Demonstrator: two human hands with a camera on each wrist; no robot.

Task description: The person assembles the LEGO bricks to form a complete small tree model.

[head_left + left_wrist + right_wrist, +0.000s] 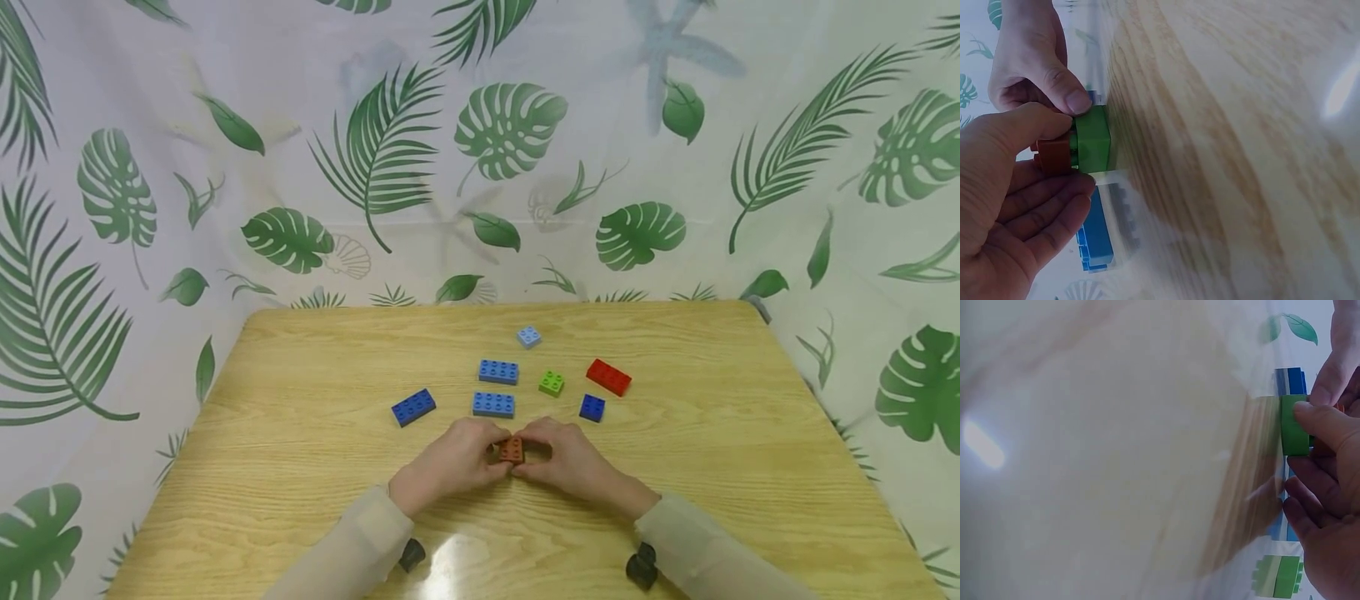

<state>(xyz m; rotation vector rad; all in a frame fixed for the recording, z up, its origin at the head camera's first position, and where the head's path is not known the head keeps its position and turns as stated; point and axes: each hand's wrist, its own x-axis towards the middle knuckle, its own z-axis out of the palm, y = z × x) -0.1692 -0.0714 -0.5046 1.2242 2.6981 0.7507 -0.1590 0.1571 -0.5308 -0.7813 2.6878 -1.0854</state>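
In the head view my left hand (456,462) and right hand (576,465) meet over a small orange-brown toy brick (512,450). Beneath that brick, the left wrist view shows a green brick (1094,139) close over the table, with green studs visible in a narrow gap between the two. My left thumb and fingers pinch the orange-brown brick from its sides. The right thumb presses the side of the green brick, its fingers curled round the far side, as the right wrist view shows. Two medium-blue bricks (493,405) (498,372) lie just beyond the hands.
On the wooden table (315,358) lie a dark blue long brick (413,407), a small dark blue brick (592,407), a lime brick (551,383), a red brick (608,377) and a pale blue brick (528,337). A leaf-patterned curtain (420,250) stands behind.
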